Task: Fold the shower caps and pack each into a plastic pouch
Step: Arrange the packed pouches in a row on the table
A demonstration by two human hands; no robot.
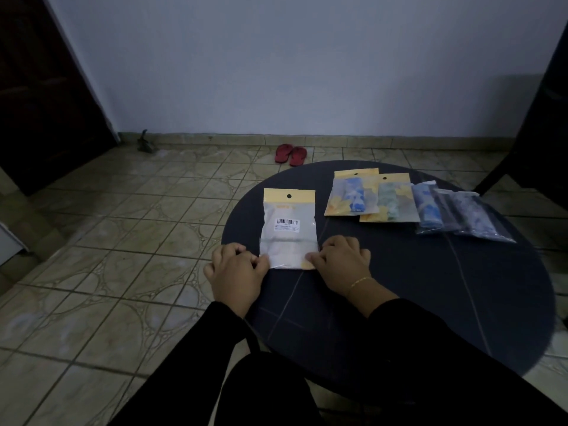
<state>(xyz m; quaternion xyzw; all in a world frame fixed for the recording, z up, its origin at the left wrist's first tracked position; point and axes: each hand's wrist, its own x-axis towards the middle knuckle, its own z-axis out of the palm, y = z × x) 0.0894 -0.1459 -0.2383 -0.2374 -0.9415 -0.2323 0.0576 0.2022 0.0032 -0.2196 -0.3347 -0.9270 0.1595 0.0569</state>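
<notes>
Plastic pouch [289,229] with yellow header and barcode label, lying flat near the left edge of the round dark desk [399,302]. Left hand [236,272] and right hand [341,262], fingers curled, pinch its two lower corners. Four filled pouches [399,201] holding folded shower caps lie overlapping at the desk's far right. Red sandals [290,154] on the tiled floor [123,241].

A yellow-topped white pouch [289,229] is lying on the dark table [399,287], with blue-and-white patterned caps [356,194] showing through pouches beyond it.
</notes>
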